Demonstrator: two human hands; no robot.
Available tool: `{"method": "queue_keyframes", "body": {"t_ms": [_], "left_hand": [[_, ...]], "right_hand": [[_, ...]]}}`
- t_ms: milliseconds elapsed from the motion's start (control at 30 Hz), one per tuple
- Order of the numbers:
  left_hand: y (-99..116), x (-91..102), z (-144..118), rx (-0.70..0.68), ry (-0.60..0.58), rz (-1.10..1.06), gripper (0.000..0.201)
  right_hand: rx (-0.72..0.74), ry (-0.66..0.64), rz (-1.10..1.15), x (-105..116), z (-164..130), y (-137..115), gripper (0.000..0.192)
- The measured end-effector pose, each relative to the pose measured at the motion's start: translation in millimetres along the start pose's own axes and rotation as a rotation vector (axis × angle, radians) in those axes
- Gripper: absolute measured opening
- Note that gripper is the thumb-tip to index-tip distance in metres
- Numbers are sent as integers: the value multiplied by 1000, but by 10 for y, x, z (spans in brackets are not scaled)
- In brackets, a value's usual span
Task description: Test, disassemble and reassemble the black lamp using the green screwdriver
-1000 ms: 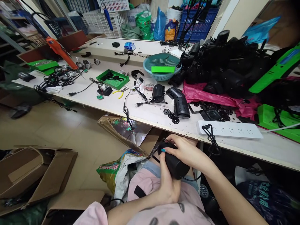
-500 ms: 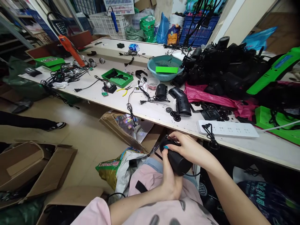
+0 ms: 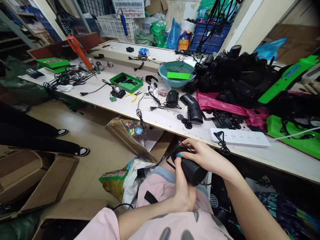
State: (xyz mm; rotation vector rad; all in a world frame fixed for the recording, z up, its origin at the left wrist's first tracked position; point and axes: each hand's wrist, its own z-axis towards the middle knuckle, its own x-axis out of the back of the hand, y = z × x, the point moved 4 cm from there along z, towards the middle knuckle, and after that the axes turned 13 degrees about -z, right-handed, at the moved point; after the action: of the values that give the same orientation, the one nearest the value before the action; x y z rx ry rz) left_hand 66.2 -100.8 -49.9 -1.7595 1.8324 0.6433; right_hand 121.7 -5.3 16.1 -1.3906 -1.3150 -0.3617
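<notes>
A black cylindrical lamp housing (image 3: 192, 170) rests over my lap, below the table's front edge. My left hand (image 3: 183, 193) cups it from underneath, thumb pressed on its open end. My right hand (image 3: 203, 156) lies over its top, fingers curled at the same end where thin black wires come out. Both hands grip it. On the table just beyond stand a similar black housing (image 3: 193, 111) and a small round black part (image 3: 172, 97).
A white power strip (image 3: 241, 137) lies near the table edge (image 3: 160, 128). A teal basket (image 3: 176, 74), a green tray (image 3: 126, 82), yellow pliers (image 3: 133, 95), cables and a heap of black housings (image 3: 240, 78) cover the table. Cardboard boxes (image 3: 32, 176) and a bag (image 3: 120, 178) sit on the floor. Another person's legs (image 3: 37, 138) cross the left.
Another person's legs have come further into view at the left. My hands stay on the black housing, with fingers shifting slightly at its end.
</notes>
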Motion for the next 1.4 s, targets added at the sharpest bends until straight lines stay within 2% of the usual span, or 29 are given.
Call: {"method": "queue_keyframes", "body": {"t_ms": [600, 1067, 1400], "left_hand": [[-41, -47, -115, 34, 16, 6, 47], [-30, -53, -63, 30, -2, 46, 49], [-9, -77, -17, 65, -9, 79, 42]], "right_hand": [[7, -22, -40, 49, -60, -17, 32], [-4, -12, -38, 40, -26, 32, 30], [-14, -40, 3, 27, 49, 46, 29]]}}
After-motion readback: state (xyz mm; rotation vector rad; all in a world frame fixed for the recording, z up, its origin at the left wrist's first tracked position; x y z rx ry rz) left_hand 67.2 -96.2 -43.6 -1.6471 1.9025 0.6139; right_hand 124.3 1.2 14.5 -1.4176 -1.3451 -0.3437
